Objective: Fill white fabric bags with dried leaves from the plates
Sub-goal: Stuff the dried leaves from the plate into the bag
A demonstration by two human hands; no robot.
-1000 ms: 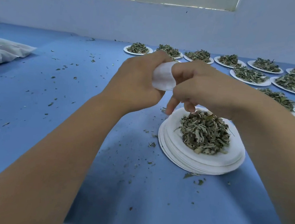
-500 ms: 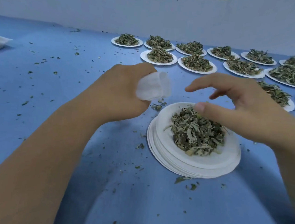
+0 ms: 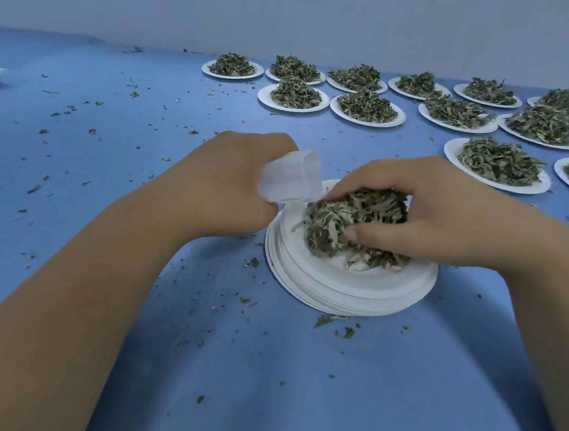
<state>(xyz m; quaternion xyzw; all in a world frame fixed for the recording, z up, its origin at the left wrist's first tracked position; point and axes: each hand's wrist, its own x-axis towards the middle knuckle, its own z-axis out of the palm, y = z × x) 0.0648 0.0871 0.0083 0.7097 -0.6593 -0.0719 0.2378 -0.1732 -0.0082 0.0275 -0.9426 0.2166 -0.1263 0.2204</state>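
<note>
A left hand (image 3: 241, 184) gripped a white fabric bag (image 3: 291, 181) just left of the near plate (image 3: 349, 283); the right hand (image 3: 424, 210) clutched its dried leaves (image 3: 351, 221); a compact, tightly held bunch, lifted straight to the bag's mouth, would likely spill least.

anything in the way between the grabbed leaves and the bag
Nothing visible: the right hand grips the leaves on the top plate, and the left hand holds the white bag, mouth open, just beside them.

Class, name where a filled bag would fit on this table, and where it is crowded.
Free: table left of the left hand, only crumbs; the near strip below the plate stack. Crowded: far right, full plates close together.
</note>
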